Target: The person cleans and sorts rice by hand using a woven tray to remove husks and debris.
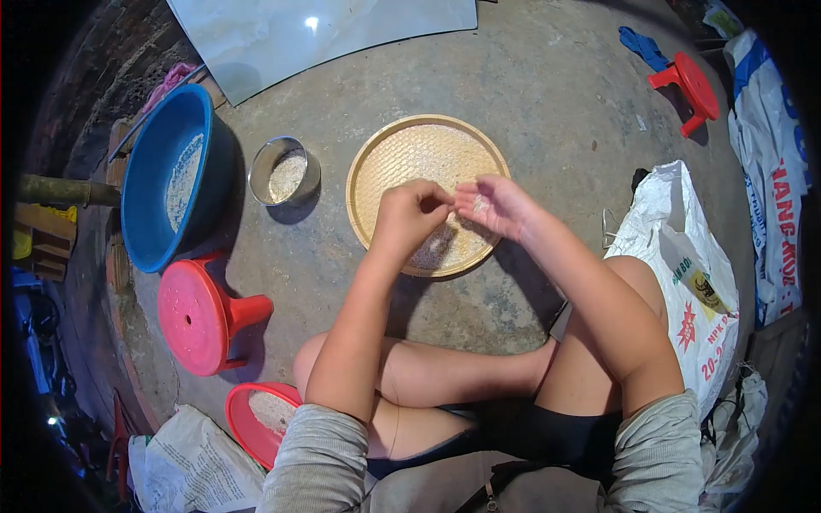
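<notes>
A round woven bamboo tray (pixel 373 162) lies on the floor before me, with pale rice grains (pixel 436 154) spread over it. Above the tray, my right hand (pixel 498 208) is turned palm up, slightly cupped, and holds a small amount of rice grains (pixel 481 203). My left hand (pixel 412 215) is beside its fingertips, thumb and fingers closed in a pinch. Whatever the pinch holds is too small to make out. Both hands cast shadows on the tray's near part.
At left are a blue basin (pixel 215 162) and a metal pot (pixel 310 181), both containing grain, a red stool (pixel 190 318) and a red basin (pixel 244 427). White sacks (pixel 671 231) stand at right. Another red stool (pixel 694 85) is at the far right, near a blue cloth (pixel 641 47).
</notes>
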Tool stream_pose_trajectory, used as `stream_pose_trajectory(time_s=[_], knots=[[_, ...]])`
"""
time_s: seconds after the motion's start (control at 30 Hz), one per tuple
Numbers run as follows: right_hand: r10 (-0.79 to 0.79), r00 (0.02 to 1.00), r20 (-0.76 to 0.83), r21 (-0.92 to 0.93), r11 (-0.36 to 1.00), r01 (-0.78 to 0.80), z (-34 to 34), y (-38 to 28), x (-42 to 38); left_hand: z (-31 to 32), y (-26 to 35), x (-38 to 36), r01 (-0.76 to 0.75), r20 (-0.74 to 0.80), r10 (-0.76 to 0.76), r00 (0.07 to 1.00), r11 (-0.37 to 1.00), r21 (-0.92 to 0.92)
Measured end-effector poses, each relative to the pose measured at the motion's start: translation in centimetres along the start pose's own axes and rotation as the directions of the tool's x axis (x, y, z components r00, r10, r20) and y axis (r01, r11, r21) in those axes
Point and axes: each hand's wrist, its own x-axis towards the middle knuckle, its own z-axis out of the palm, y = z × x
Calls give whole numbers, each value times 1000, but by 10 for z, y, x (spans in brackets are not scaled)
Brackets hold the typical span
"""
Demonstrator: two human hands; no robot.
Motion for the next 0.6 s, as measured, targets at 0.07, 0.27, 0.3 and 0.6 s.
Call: stream_pose_trajectory(time_s=[0.07,0.27,0.3,0.6], knots=[[39,996,83,1,999,-40,3,8,1,-5,6,2,-72,-20,69,997,961,-269],[31,994,102,66,997,-38,0,-7,-3,-12,0,1,-108,-107,122,987,986,125],[5,998,62,87,996,-11,0,-10,-3,-13,-4,2,-114,-109,142,984,966,233],[-98,993,-68,84,991,104,-10,-12,2,16,-44,11,-147,179,90,980,931,334]])
